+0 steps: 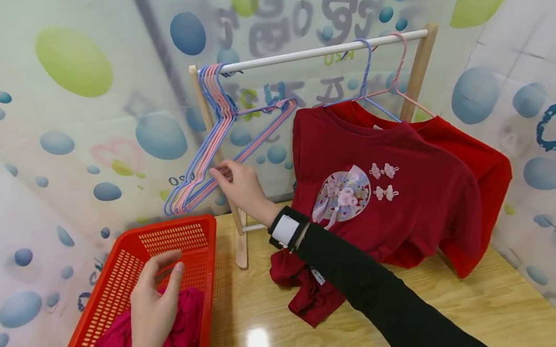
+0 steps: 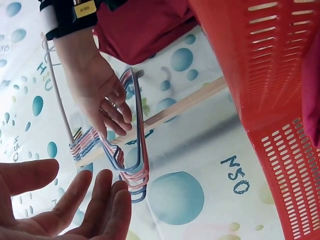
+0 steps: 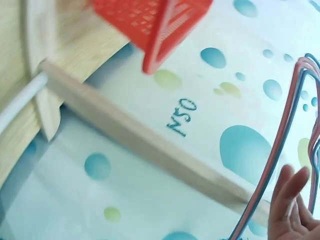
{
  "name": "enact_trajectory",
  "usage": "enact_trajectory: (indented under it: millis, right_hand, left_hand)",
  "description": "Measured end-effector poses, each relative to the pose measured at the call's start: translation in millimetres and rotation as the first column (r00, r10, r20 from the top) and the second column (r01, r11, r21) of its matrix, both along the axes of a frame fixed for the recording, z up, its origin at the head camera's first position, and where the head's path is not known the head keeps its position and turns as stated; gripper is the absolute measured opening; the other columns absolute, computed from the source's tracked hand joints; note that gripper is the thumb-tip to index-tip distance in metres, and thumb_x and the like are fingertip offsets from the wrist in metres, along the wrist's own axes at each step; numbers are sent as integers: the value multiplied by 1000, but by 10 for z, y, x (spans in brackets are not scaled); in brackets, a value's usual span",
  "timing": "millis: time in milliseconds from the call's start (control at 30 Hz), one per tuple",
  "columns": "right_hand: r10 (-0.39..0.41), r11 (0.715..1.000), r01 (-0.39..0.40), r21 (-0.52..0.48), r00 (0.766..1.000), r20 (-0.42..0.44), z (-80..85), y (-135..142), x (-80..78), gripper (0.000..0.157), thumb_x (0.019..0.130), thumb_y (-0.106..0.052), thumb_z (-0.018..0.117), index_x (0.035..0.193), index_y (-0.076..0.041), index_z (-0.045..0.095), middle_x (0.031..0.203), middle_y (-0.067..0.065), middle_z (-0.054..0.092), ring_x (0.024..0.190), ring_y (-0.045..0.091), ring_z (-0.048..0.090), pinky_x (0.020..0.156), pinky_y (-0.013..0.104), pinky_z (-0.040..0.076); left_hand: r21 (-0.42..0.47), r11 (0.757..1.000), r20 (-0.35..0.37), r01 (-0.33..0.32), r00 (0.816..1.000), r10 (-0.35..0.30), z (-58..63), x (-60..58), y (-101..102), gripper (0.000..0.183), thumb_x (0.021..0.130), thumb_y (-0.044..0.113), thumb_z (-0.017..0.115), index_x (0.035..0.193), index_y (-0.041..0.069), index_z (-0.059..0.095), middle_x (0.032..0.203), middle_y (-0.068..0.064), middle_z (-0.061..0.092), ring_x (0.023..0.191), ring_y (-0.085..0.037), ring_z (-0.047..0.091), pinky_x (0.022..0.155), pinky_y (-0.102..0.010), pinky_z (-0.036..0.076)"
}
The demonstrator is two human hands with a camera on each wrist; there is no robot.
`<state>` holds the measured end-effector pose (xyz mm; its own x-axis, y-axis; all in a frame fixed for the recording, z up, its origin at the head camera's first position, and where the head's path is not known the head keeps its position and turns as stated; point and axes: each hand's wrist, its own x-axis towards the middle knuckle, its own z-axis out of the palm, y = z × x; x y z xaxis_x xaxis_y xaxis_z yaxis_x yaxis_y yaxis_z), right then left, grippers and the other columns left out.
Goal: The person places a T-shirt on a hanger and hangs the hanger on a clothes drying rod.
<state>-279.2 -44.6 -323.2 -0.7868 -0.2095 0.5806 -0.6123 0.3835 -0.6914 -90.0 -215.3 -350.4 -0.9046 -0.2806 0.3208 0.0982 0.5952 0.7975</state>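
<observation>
Blue and pink hangers [image 1: 226,113] hang bunched at the left end of the rack's white rail [image 1: 295,55]. Right beside their lower arms is my right hand [image 1: 243,188], fingers slightly bent. In the right wrist view, the fingers of this hand [image 3: 292,210] lie close to the hangers without closing round them; whether they touch is unclear. My left hand [image 1: 154,300] is over the red basket [image 1: 210,250], thumb and fingers apart, holding nothing. A crumpled magenta garment [image 1: 191,309] lies in that basket.
A dark red top [image 1: 420,187] with a round floral patch and a brighter red garment [image 1: 492,178] hang on two hangers at the rail's right. Wooden posts [image 1: 419,74] support the rail on the wooden table [image 1: 252,311]. Behind is a dotted backdrop [image 1: 110,35].
</observation>
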Motion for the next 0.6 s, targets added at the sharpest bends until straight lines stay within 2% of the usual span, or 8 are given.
enact_trajectory:
  millis: [200,300,467,600]
  right_hand:
    - [81,990,-64,-125,987,136,42,-141,61,30,97,-32,54,109,-7,63,91,5,69,75,15,68,62,20,49]
    - [107,978,-68,-195,974,198,73,-201,73,26,97,-29,54,109,-7,62,91,4,69,73,15,69,62,23,51]
    - [160,946,-65,-318,947,280,165,-263,61,20,97,-23,55,103,-5,61,90,9,70,72,22,70,65,32,53]
    - [162,937,-38,-347,928,337,210,-268,61,19,97,-22,55,101,-4,60,91,10,70,72,23,70,65,34,53]
  left_hand:
    - [12,1000,5,-3,1000,3,-6,9,9,25,95,26,58,118,15,63,115,8,61,103,0,55,85,-12,41]
    - [12,1000,13,-9,1000,9,-6,19,7,26,95,29,58,118,16,63,116,9,61,104,0,55,85,-12,41]
    - [6,1000,22,-19,1000,19,-7,27,6,27,95,29,58,118,16,63,116,9,61,103,1,55,85,-12,41]
    - [9,1000,15,-17,1000,16,-8,21,8,27,95,28,58,119,16,63,115,9,61,102,2,55,85,-12,41]
